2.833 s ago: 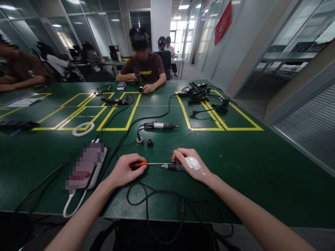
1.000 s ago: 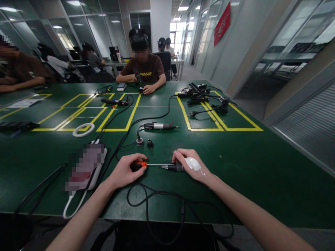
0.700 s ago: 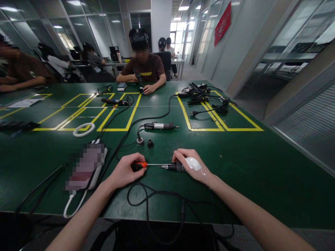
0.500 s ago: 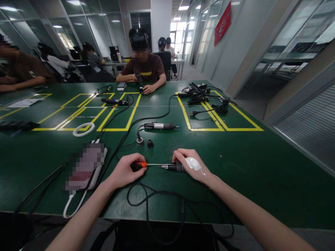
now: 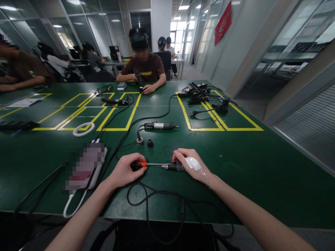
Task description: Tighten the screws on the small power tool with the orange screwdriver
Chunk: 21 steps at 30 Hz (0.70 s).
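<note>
My left hand [image 5: 124,171] grips a small screwdriver [image 5: 143,164] with an orange and black handle; its thin shaft points right. My right hand [image 5: 190,164], with a white patch on its back, holds a black corded electric tool [image 5: 175,167] flat on the green table [image 5: 261,174]. The screwdriver tip meets the tool's metal front end. The tool's black cord [image 5: 157,198] loops toward the table's near edge. Two small black parts [image 5: 144,142] stand just beyond my hands.
A second electric tool [image 5: 159,126] lies further back. A white device [image 5: 86,164] with a cable sits at the left, a white tape ring [image 5: 83,129] beyond it. Cables and plugs [image 5: 201,96] pile at far right. A person sits opposite, holding a tool [image 5: 138,77]; other people sit left.
Almost nothing has moved. My left fingers have shifted slightly on the screwdriver handle, while my right hand and the tool stay in the same place.
</note>
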{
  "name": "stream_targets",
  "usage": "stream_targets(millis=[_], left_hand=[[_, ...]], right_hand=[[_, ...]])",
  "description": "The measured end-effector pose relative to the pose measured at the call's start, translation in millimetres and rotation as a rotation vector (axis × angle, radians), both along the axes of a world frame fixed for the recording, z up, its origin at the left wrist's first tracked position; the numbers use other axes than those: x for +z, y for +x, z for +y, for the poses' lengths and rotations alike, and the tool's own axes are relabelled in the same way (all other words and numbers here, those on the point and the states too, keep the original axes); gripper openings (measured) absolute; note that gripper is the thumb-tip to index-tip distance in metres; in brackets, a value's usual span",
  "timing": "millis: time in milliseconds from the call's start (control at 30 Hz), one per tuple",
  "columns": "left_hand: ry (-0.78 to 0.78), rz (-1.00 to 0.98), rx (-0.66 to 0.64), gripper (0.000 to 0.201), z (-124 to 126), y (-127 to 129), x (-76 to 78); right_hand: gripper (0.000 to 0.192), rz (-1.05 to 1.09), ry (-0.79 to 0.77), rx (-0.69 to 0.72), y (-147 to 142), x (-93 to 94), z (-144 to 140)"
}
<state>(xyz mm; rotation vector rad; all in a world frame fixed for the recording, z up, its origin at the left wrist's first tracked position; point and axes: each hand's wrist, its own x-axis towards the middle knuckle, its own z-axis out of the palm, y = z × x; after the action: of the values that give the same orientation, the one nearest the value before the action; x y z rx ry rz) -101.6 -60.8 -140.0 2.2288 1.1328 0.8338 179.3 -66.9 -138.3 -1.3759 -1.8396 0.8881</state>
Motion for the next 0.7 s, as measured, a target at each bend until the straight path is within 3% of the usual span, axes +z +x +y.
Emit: stream_targets(millis=[700], left_hand=[[-0.008,0.013,0.002,0.007,-0.6,0.5,3.1]], right_hand=[[0.047,0.002,0.001,0.011,0.6,1.5,-0.1]])
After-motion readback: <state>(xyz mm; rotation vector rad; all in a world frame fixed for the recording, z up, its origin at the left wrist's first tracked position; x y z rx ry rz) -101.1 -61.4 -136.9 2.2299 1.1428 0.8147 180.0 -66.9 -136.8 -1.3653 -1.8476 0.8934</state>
